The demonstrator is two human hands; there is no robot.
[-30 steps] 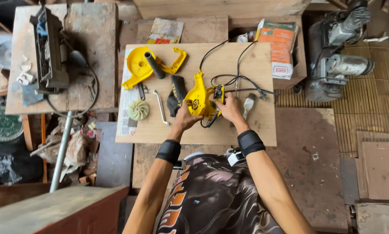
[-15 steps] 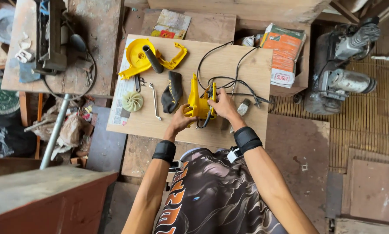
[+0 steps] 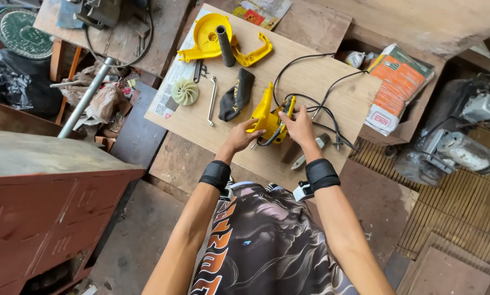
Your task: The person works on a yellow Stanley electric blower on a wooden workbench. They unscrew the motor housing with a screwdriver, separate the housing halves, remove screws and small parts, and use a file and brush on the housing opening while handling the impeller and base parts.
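My left hand (image 3: pixel 239 135) and my right hand (image 3: pixel 297 127) both grip a yellow tool housing half (image 3: pixel 266 112) with black wires inside, lying on a plywood board (image 3: pixel 321 82). A black cord (image 3: pixel 310 95) runs from it across the board. Left of it lie a black rubber sleeve (image 3: pixel 236 94), a bent metal wrench (image 3: pixel 213 99) and a pale plastic fan wheel (image 3: pixel 185 91). Farther away rests a round yellow blower casing (image 3: pixel 212 35) with a black tube (image 3: pixel 225 38) across it. Both my wrists wear black bands.
An orange and white carton (image 3: pixel 397 87) sits at the board's right end. Grey power tools (image 3: pixel 463 136) lie on a slatted mat at the right. A red metal cabinet (image 3: pixel 48 196) stands at the left. A wooden bench with a machine (image 3: pixel 100 11) is at the upper left.
The view has swung, so the board now sits tilted and higher in the frame. Both hands stay on the yellow housing half, shifting slightly around it.
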